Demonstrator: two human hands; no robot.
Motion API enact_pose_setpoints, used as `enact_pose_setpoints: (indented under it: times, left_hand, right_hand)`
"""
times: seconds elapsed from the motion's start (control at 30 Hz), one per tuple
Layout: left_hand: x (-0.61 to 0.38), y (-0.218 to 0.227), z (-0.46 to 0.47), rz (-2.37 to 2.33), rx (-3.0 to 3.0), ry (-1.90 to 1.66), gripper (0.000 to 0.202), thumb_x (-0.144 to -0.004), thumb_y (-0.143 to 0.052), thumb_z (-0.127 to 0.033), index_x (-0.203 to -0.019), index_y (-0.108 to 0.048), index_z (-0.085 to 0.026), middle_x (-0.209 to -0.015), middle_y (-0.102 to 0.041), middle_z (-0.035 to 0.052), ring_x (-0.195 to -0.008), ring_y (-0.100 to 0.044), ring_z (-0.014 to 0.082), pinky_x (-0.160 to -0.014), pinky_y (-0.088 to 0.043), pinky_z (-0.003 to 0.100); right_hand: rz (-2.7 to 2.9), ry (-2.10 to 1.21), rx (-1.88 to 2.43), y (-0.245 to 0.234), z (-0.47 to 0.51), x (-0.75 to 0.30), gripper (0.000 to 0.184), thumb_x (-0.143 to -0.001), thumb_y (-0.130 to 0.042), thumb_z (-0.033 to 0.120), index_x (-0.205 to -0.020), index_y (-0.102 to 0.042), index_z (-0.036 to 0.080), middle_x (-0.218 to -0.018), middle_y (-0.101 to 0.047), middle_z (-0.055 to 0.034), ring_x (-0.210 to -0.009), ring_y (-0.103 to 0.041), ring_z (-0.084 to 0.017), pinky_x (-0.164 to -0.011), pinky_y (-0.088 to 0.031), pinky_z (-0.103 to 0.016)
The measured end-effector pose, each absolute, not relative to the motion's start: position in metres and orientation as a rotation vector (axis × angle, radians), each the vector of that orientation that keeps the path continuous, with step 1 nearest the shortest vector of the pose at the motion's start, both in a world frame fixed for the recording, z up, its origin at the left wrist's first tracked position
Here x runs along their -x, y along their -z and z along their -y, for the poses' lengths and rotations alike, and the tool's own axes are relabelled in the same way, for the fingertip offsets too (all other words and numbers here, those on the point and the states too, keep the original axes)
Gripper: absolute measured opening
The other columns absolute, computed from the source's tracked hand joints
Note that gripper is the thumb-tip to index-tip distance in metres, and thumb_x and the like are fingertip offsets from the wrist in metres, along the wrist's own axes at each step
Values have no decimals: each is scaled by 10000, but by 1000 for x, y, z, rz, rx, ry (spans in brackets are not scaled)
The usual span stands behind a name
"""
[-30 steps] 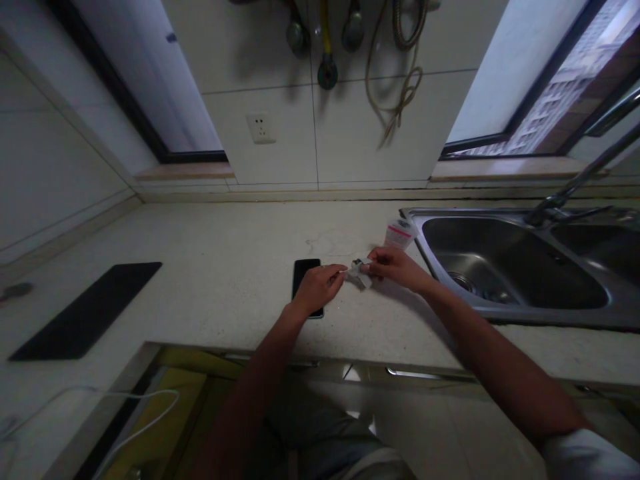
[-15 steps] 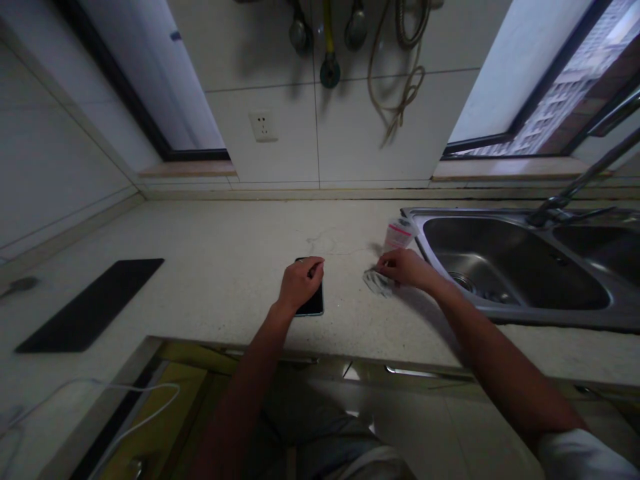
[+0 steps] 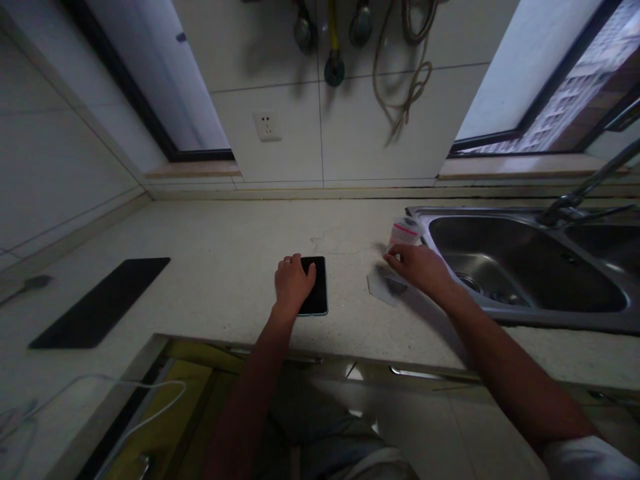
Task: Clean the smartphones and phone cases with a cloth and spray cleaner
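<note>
A dark-screened smartphone [image 3: 317, 293] lies flat on the counter. Over its left side rests my left hand [image 3: 294, 283], thumb on the screen and apart from the bent fingers, so the hand looks open. My right hand [image 3: 417, 265] is closed in a pinch near the sink; whatever its fingertips hold is hidden. Just behind those fingers is a small clear plastic bag [image 3: 404, 233] with a pink stripe. Below them, a thin, see-through sheet [image 3: 383, 288] with angled edges lies on the counter, its right part dark.
The steel double sink [image 3: 520, 267] with its faucet [image 3: 565, 203] borders the right hand. A black mat [image 3: 107, 303] lies at the left, and a white cable [image 3: 150, 383] hangs over the counter's edge. A wall socket [image 3: 267, 126] and pipe valves are behind.
My left hand has opened from a pinch and shifted left, uncovering more of the phone. My right hand has moved slightly off the clear sheet, whose outline now shows.
</note>
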State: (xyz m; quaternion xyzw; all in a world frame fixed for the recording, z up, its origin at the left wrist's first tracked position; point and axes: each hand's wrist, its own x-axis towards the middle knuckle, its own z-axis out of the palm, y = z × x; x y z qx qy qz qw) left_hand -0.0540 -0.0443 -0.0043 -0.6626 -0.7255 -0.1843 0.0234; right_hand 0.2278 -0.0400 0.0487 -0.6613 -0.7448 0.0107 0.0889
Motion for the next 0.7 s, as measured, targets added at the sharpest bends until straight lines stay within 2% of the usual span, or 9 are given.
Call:
enact_pose_setpoints:
  times: [0.13, 0.27, 0.47, 0.7]
  left_hand:
    - [50, 4, 48, 2286, 2068, 521, 500, -963, -494, -507, -1256, -578, -110, -1176, -638, 180, -1111, -595, 308, -901, -490, 391]
    - [49, 4, 49, 2292, 2094, 550, 530, -956, -515, -515, -1304, -557, -118, -1221, -625, 175, -1151, -587, 301, -943, -480, 384]
    - [45, 3, 51, 2294, 2097, 616, 689, -884, -588, -608, -1362, -521, -117, -1267, -610, 188, -1191, -568, 326, -984, -464, 409]
    - [39, 0, 55, 2300, 2117, 546, 702, -792, -677, -613, -1306, -557, -151, -1232, -619, 185, -1169, -560, 358, -929, -471, 449]
  right_hand:
    - [2293, -162, 1643, -50, 48, -216, 341, -987, -479, 394, -1040, -748, 193, -821, -760, -81, -723, -686, -205, -671, -427, -288]
    - [2528, -286, 1375, -36, 59, -197, 289, -985, -492, 329, -1063, -740, 203, -923, -777, -78, -765, -692, -191, -680, -420, -274]
    - [2785, -373, 1157, -17, 79, -169, 271, -996, -469, 287, -1050, -719, 197, -1002, -760, -89, -849, -693, -211, -692, -423, -278]
    - [2840, -400, 1110, -6, 91, -153, 299, -1020, -405, 288, -1055, -687, 195, -1006, -750, -98, -862, -694, -215, -711, -429, -292]
